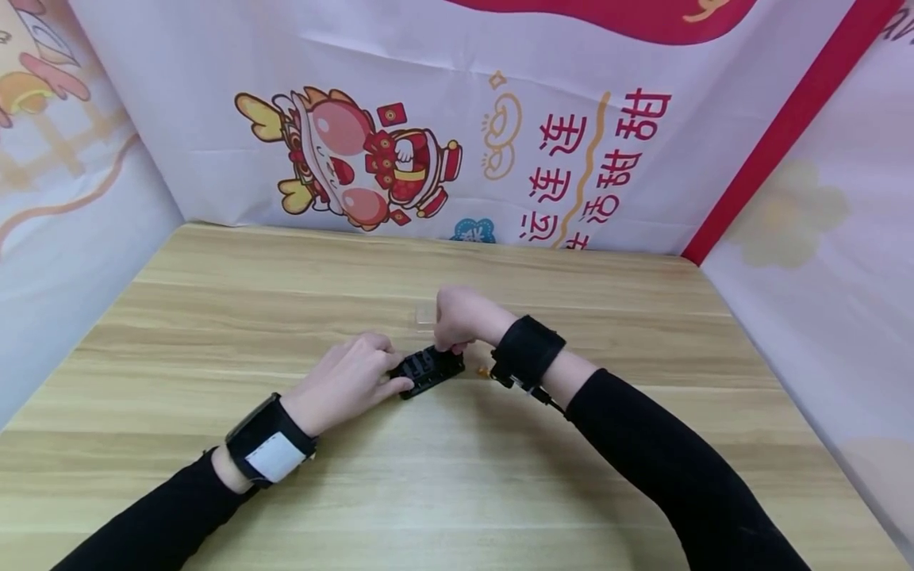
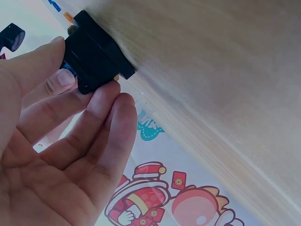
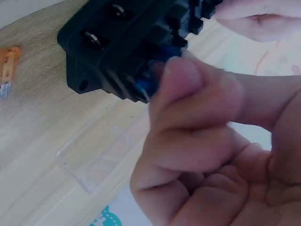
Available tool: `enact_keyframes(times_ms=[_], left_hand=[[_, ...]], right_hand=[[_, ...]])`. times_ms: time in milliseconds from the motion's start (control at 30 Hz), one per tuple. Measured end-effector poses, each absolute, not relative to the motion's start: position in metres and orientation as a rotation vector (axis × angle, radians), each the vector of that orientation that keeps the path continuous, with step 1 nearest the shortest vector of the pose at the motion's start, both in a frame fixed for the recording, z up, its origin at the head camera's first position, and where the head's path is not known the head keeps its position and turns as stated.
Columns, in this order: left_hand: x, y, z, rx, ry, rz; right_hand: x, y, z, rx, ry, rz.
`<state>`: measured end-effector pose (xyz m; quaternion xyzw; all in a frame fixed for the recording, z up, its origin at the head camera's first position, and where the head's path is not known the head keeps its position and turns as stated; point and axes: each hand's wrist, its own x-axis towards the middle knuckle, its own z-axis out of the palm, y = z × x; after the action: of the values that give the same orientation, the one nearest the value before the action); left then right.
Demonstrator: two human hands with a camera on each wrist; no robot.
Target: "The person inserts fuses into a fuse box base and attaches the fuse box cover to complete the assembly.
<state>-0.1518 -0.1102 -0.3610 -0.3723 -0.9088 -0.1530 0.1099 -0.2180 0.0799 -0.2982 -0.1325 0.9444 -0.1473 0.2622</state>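
Over on the table (image 1: pixel 443 484), a black slotted block (image 1: pixel 429 371) with metal tabs sits slantwise, a blue piece (image 3: pixel 147 85) pinched at one end.

Bare hands, qty 2: 1 L hand (image 1: pixel 350 377) and 1 R hand (image 1: pixel 462 316) are showing. Black fabric wrist straps (image 1: pixel 529 349), qty 2: 1 ea. wrist is wearing. Long black sleeves (image 1: pixel 657 452), qty 2: 1 ea. arm is filling. Black rectangular plastic block (image 1: pixel 428 371): 1 is showing, w/ 2 metal loops (image 3: pixel 118 11) visible in R wrist view. Small blue plastic pcs (image 2: pixel 69 68): 2 are appearing in L wrist view. Orange plastic pc. w/ metal prongs (image 3: pixel 8 66): 1 is lying on table. Clear thin plastic cover (image 3: pixel 96 155): 1 is lying there too. Printed cartoon dragon (image 1: pixel 357 162): 1 is facing sideways. Light wood-grain tabletop (image 1: pixel 457 492): 1 is showing.
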Motion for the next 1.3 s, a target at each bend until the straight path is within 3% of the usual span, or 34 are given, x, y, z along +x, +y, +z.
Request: enact_keyframes(times_ms=[267,700,1300], left_hand=[[-0.148,-0.111,-0.361,-1.056,-2.719,-0.426],[-0.149,-0.110,-0.359,-1.080,-2.695,-0.438],[-0.147,-0.111,-0.361,-1.073,-2.709,-0.430]], right_hand=[[-0.215,0.091,-0.296,-0.461,2.469,-0.450],[-0.215,0.082,-0.297,-0.332,2.537,-0.386],[-0.205,0.095,-0.298,-0.498,2.555,-0.504]])
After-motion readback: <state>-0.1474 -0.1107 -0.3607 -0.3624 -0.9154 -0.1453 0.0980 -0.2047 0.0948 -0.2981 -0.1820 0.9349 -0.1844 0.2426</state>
